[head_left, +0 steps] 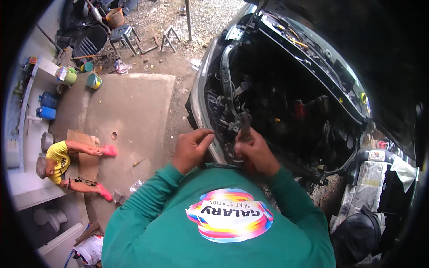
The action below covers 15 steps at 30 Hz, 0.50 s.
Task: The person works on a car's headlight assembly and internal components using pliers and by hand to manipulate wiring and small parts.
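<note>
My right hand point(257, 154) is wrapped round a dark metal hand tool point(245, 123), which points up and away over the front of an open engine bay point(272, 89). A bit of red shows beneath that hand; the tool's exact kind is not clear. My left hand point(193, 149) rests at the car's front edge point(216, 149), its thumb and forefinger pinched together. Whatever lies between those fingertips, if anything, is too small to make out. Between my hands and beyond them run a curved metal support bar point(225, 71) and dark parts with loose wiring.
The raised hood point(380, 67) hangs over the right side. At left, a person in a yellow shirt point(60, 158) sits on cardboard near the wall. Paint cans point(94, 81), a blue jug point(46, 112) and a stool point(121, 33) stand farther off. Paper-covered items point(364, 187) lie at right.
</note>
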### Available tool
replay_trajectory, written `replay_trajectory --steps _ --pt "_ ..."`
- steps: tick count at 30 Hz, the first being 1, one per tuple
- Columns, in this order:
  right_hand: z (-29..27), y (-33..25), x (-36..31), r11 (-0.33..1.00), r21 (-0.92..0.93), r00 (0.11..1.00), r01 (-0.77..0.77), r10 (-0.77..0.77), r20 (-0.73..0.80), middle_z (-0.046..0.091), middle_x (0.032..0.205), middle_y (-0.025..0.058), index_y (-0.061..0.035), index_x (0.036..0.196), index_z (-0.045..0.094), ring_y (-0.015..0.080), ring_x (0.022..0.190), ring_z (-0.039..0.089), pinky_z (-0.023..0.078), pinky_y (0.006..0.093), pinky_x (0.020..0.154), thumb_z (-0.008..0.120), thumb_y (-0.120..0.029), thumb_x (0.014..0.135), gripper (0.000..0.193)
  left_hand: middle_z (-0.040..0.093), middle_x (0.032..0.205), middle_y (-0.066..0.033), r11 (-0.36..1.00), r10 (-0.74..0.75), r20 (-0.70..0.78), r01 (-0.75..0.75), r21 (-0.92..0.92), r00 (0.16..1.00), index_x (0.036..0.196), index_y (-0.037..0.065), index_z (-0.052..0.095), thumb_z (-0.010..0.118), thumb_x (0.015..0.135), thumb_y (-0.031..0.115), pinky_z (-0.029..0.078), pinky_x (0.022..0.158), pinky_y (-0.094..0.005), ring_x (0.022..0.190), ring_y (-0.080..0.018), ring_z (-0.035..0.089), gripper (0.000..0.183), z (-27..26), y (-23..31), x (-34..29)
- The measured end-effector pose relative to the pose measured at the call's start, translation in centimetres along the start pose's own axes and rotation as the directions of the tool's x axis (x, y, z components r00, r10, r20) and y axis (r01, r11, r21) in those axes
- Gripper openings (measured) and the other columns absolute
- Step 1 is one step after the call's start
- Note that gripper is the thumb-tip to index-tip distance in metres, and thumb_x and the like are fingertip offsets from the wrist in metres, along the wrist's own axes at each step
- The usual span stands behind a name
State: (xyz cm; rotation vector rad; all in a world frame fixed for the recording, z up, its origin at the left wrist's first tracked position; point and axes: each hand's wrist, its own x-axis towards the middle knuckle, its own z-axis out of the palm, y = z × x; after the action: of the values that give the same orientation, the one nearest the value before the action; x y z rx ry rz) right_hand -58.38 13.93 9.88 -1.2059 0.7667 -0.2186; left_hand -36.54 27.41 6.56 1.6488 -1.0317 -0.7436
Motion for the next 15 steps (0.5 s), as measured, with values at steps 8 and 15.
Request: replay_trajectory --steps 8,15 --pt "-3.0 5.3 7.4 0.903 -0.424 0.991 -0.073 0.018 -0.132 0.069 0.081 0.0007 -0.0023 0.100 0.078 0.0107 0.073 0.063 0.049 0.0303 0.068 0.078 -0.013 0.094 0.012 0.079 0.103 -0.0226 0.989 -0.081 0.260 0.045 0.142 0.962 0.121 0.005 0.079 0.074 0.103 0.018 0.062 0.083 -0.0390 0.091 -0.0366 0.080 0.023 7.7 -6.8 1.4" --pt "-5.2 13.3 12.3 0.887 -0.405 0.971 -0.221 0.240 -0.004 0.074 0.083 0.0067 0.0006 0.097 0.077 0.0146 0.078 0.068 0.053 0.0348 0.073 0.077 -0.010 0.090 0.012 0.077 0.105 -0.0243 0.956 -0.197 0.266 0.126 0.263 0.944 0.125 0.009 0.079 0.077 0.098 0.022 0.062 0.085 -0.0465 0.096 -0.0445 0.076 0.030 10.6 -13.6 -0.2"
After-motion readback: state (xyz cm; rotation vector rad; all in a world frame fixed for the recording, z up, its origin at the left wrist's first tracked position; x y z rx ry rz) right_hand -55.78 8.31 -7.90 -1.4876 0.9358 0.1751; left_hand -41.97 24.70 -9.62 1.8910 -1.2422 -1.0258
